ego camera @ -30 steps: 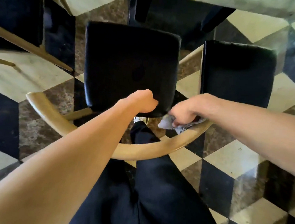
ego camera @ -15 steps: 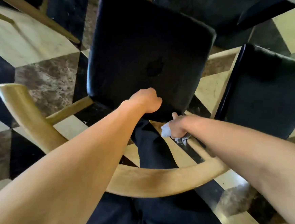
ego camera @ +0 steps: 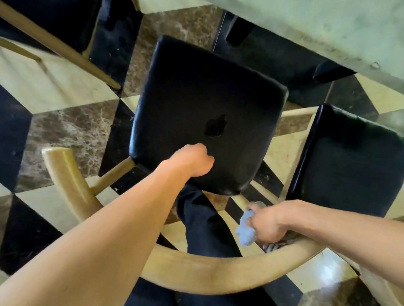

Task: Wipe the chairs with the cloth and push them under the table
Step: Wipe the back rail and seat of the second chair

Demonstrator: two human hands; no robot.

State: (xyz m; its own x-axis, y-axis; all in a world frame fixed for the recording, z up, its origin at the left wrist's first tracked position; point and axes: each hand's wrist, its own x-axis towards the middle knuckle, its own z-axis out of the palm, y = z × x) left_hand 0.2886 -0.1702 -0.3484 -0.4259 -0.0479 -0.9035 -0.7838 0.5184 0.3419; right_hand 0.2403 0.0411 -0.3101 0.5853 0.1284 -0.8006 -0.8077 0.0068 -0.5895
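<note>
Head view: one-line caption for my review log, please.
Right hand grips a blue cloth by the chair's wooden backrest; left hand fisted over the black seat.

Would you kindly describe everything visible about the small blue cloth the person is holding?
The small light-blue cloth looks soft and thin, bunched into a crumpled wad. The right hand grips it, so only the part sticking out to the hand's left shows. It sits just inside the curved pale wooden backrest rail of the middle chair, near a slanted wooden strut below the black padded seat; whether it touches the wood cannot be told.
</note>
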